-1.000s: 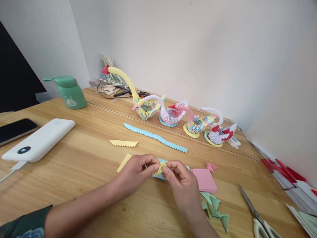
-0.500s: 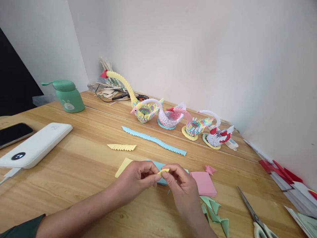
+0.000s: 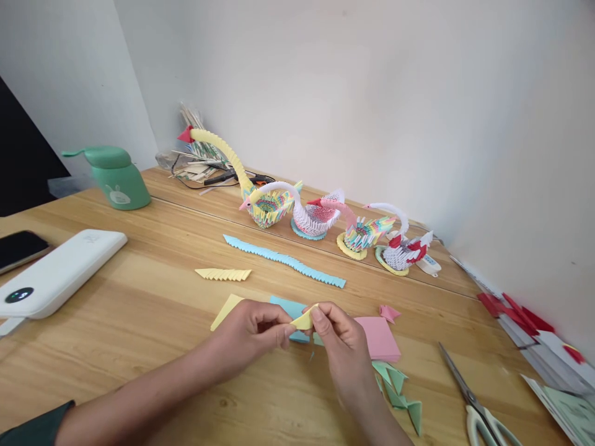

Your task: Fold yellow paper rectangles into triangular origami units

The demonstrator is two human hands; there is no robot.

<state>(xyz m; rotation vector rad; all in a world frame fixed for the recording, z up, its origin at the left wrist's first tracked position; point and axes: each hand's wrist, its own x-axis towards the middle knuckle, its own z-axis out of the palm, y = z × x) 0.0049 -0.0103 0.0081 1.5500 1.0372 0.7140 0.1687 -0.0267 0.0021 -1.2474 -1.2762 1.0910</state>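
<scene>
A small folded yellow paper piece [image 3: 304, 320] is pinched between both hands above the table. My left hand [image 3: 255, 334] grips its left tip between thumb and fingers. On its right end, my right hand [image 3: 338, 337] closes with thumb and index finger. Beneath and behind the hands lie blue paper [image 3: 289, 305] and a yellow sheet [image 3: 226, 310], both partly hidden. A stack of pink paper [image 3: 379, 339] is right of my right hand, with green folded pieces [image 3: 396, 387] in front of it. A pink folded piece [image 3: 389, 313] sits behind the stack.
Beyond the hands lie a blue folded strip [image 3: 283, 259] and a short yellow strip [image 3: 223, 274]. Several paper swans [image 3: 316, 217] line the back. Scissors [image 3: 469, 393] lie at the right. A white power bank [image 3: 65, 269], phone [image 3: 21, 249] and green bottle [image 3: 118, 179] are left.
The yellow piece now shows more of its face, its right end tilted up. My left fingers have shifted to its left tip. The whole view has moved slightly.
</scene>
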